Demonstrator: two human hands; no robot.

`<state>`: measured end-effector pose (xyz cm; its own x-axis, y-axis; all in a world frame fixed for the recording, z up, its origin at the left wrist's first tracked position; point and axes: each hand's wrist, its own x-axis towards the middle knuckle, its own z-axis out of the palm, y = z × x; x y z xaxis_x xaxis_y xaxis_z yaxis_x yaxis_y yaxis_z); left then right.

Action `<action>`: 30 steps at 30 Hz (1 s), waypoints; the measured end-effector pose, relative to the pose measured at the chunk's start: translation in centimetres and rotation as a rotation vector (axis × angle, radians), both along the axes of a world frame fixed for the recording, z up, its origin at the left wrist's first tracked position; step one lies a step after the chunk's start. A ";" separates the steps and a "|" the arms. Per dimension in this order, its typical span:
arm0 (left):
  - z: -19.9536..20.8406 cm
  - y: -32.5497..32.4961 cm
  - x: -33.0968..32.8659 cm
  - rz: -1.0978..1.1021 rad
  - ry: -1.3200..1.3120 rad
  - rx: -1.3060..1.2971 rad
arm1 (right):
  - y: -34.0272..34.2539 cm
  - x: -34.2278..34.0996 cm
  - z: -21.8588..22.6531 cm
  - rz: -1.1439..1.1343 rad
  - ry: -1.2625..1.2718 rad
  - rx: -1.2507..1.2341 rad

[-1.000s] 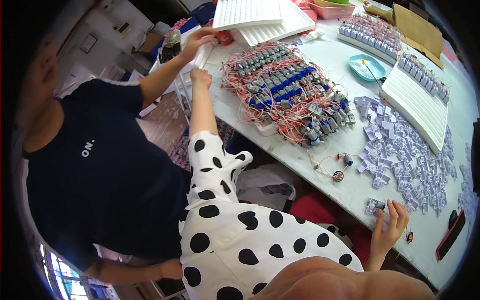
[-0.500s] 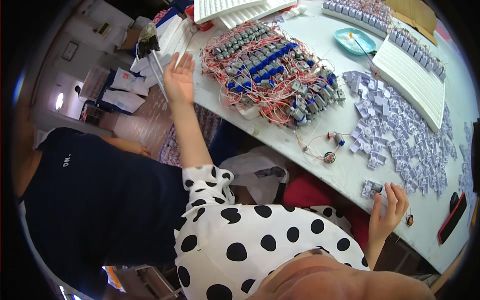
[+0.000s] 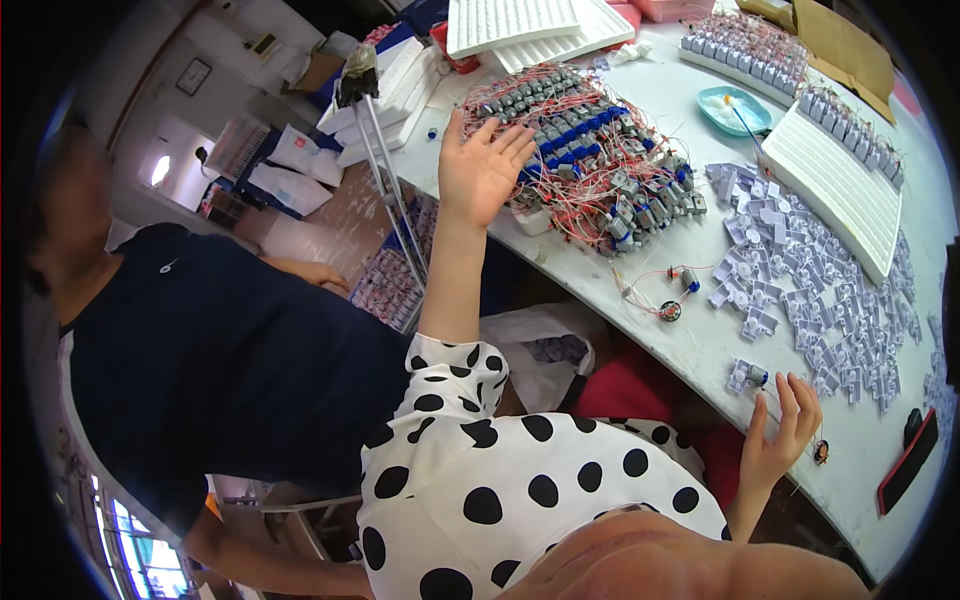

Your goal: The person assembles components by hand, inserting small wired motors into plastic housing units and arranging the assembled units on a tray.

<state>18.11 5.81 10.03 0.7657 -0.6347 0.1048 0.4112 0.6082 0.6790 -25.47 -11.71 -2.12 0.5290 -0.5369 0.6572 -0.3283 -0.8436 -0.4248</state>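
Observation:
My left hand [image 3: 484, 172] is raised with its palm up and fingers spread, holding nothing. It is at the near left side of a heap of small grey motors [image 3: 625, 205] with red and white wires and some blue bands. My right hand [image 3: 782, 432] rests at the table's near edge, its fingers curved but apart. Just beyond its fingertips lies a small motor in a pale plastic housing [image 3: 745, 377]. A small round part with wires [image 3: 821, 452] lies to the right of that hand. Farther up the table is a loose wired motor [image 3: 690, 280] with a round dark disc [image 3: 670, 311].
Many pale plastic housings [image 3: 790, 290] are scattered at the right, beside a white ribbed tray [image 3: 835, 190]. Behind are a turquoise dish [image 3: 733, 110] and stacked white trays [image 3: 520, 25]. At the left, a person in a dark shirt [image 3: 240, 340] stands close, near a metal stand [image 3: 395, 190].
My left hand has moved right toward the motor heap, and its fingers have spread. The view has shifted, and more of the person at the left shows. My right hand stays beside the housed motor.

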 end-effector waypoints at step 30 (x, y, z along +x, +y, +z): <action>-8.3 -4.9 -23.3 -0.283 -1.191 0.416 | -0.9 -1.1 1.3 0.043 -0.349 0.154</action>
<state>-5.24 0.94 1.74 0.1721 -0.9080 0.3821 -0.4949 0.2557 0.8305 -26.61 -12.65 -0.83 0.3119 -0.6253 0.7154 -0.1075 -0.7713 -0.6273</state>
